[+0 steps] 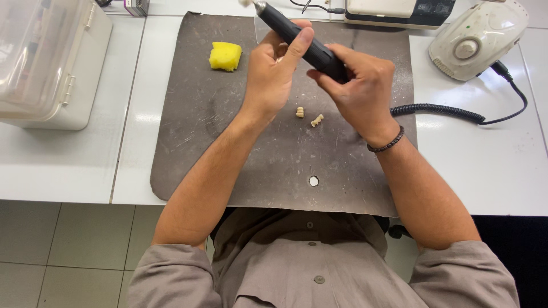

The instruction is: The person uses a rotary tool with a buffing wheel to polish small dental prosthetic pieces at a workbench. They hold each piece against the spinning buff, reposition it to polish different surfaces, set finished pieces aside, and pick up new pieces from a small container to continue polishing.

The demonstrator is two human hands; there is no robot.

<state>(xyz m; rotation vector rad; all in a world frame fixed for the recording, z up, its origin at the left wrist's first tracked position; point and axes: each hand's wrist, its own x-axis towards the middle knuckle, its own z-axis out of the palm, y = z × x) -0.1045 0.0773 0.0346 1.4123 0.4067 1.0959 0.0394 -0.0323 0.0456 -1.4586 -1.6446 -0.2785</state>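
Observation:
Both hands hold a dark pen-shaped rotary handpiece (297, 39) above a dark brown work mat (217, 142). My left hand (273, 74) wraps the front half of the tool, thumb laid along it. My right hand (359, 85) grips its rear end, where a coiled black cable (439, 109) leaves it. The tool's tip (246, 3) with a pale bur points to the upper left. Two small cream tooth-shaped pieces (300, 112) (317, 120) lie on the mat just below the hands, untouched.
A yellow sponge (225, 56) lies at the mat's upper left. A white control box (476, 37) stands at the upper right, a clear plastic case (48, 63) at the far left. The mat has a small round hole (313, 181) near its front edge.

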